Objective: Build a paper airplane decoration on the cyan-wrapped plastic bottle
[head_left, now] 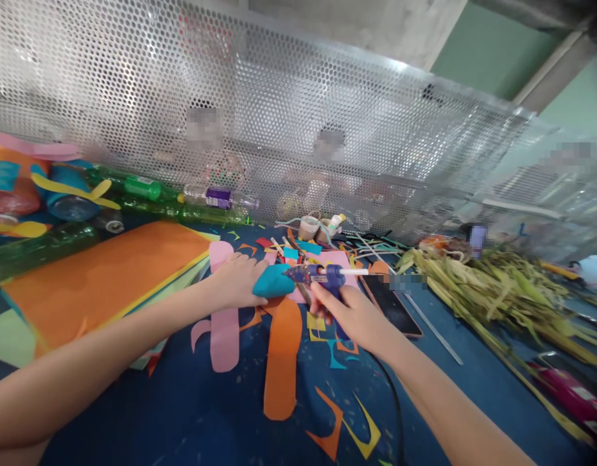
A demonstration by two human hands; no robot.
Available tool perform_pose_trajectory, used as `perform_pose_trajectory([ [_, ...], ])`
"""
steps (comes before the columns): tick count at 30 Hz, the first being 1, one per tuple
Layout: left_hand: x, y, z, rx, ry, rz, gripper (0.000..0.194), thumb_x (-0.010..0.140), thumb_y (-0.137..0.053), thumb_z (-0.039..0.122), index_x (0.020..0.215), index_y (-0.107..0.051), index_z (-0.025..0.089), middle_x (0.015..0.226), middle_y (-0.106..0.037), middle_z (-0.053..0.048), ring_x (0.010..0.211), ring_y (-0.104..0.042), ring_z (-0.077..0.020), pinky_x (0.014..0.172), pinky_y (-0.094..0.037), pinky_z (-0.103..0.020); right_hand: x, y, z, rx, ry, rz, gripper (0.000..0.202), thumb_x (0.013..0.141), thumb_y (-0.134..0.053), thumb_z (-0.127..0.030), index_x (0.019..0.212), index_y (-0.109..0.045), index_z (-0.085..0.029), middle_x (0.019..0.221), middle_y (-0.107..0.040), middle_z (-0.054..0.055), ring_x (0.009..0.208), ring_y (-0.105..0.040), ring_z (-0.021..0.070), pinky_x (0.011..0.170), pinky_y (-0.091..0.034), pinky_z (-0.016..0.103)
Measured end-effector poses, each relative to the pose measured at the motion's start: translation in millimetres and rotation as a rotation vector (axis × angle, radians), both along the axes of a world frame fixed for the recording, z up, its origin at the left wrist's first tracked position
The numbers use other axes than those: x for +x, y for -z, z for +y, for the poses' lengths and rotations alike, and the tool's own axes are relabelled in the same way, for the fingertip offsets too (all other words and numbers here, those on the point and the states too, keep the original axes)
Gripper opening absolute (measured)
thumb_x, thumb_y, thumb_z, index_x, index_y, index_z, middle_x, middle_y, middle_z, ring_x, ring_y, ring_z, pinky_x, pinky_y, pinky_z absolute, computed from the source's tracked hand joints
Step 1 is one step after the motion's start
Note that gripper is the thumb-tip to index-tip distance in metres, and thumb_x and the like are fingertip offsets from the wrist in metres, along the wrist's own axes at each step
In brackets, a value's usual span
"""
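Near the middle of the view, my left hand [240, 279] has its fingers closed round a curved blue paper piece [273, 281]. My right hand [339, 307] grips a blue glue gun [331, 277], with a white glue stick [355, 272] sticking out of its back. The gun's nozzle end points left, at the blue paper; whether they touch is hidden. Just below the hands, an orange paper strip [281, 362] lies on the blue table [220, 421]. A pink paper strip [224, 343] lies under and beside my left hand.
Orange sheets [118, 272] and plastic bottles [152, 189] are at left. A phone [392, 304], a black cord [395, 395] and dry husks [502, 285] lie at right. Paper scraps [330, 421] are in front. Behind stands a perforated metal screen [288, 116], with people beyond.
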State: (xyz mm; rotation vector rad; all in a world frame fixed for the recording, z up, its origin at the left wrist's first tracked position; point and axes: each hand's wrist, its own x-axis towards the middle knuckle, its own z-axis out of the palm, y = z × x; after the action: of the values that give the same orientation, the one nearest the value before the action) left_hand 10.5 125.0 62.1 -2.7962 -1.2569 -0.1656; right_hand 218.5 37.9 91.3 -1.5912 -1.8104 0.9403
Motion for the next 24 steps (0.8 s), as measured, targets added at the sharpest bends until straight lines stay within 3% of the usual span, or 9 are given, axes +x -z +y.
perform_pose_trajectory([
  [13, 0, 15.0, 6, 0.042, 0.014, -0.062, 0.053, 0.066, -0.055, 0.058, 0.103, -0.053, 0.019, 0.083, -0.063, -0.01, 0.077, -0.059, -0.0303, 0.068, -0.04, -0.041, 3, -7.5, 1, -0.024, 0.085, -0.181, 0.043, 0.087, -0.037, -0.053, 0.064, -0.05, -0.018, 0.057, -0.056, 0.001, 0.049, -0.051, 0.0122, 0.048, -0.039, 0.025],
  [24, 0, 12.0, 7, 0.06, 0.032, -0.013, 0.054, 0.065, -0.056, 0.06, 0.099, -0.052, 0.019, 0.085, -0.065, -0.01, 0.077, -0.059, -0.0297, 0.064, -0.041, -0.039, -6, -5.6, 0, -0.032, 0.016, -0.142, 0.04, 0.088, -0.037, -0.05, 0.063, -0.049, -0.02, 0.051, -0.051, 0.0, 0.046, -0.053, 0.0141, 0.047, -0.042, 0.027],
])
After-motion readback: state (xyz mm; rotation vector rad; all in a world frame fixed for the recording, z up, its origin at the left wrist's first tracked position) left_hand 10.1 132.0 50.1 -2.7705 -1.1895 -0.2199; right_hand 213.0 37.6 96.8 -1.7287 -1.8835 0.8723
